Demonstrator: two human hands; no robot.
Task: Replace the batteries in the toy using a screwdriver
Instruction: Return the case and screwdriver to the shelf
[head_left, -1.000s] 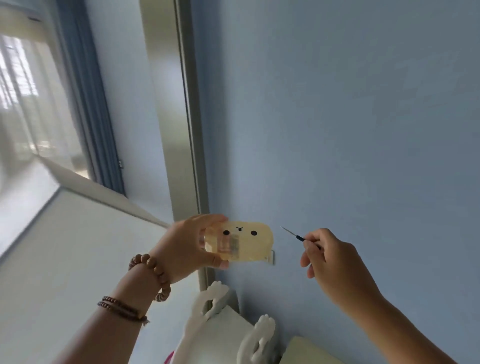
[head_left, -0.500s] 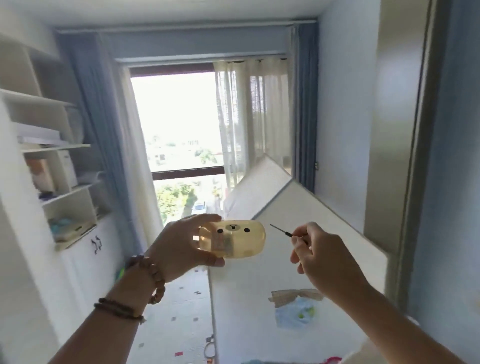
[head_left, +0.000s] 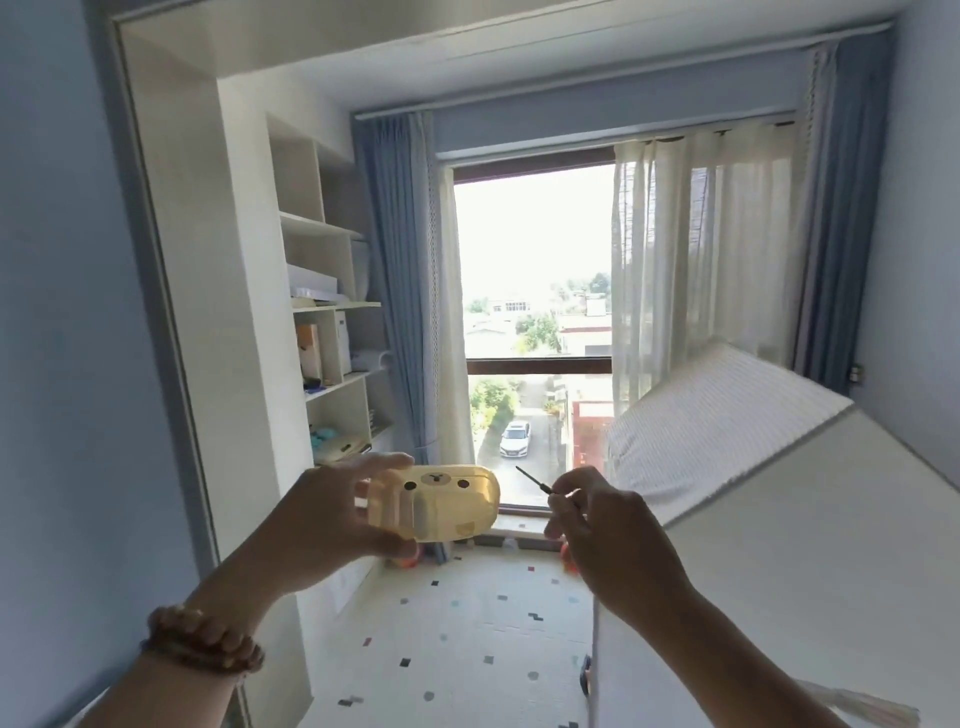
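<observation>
Left hand (head_left: 317, 525) grip clamped around translucent yellow toy (head_left: 434, 504) (bear face showing), right hand (head_left: 605, 535) pinching thin screwdriver (head_left: 535, 480) — tip just beside toy, apart — window (head_left: 535, 332) behind

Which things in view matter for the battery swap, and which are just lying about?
For the job: toy, gripped by the left hand; screwdriver, pinched by the right hand.
Lying about: shelves and their clutter; curtains; patterned floor.
</observation>
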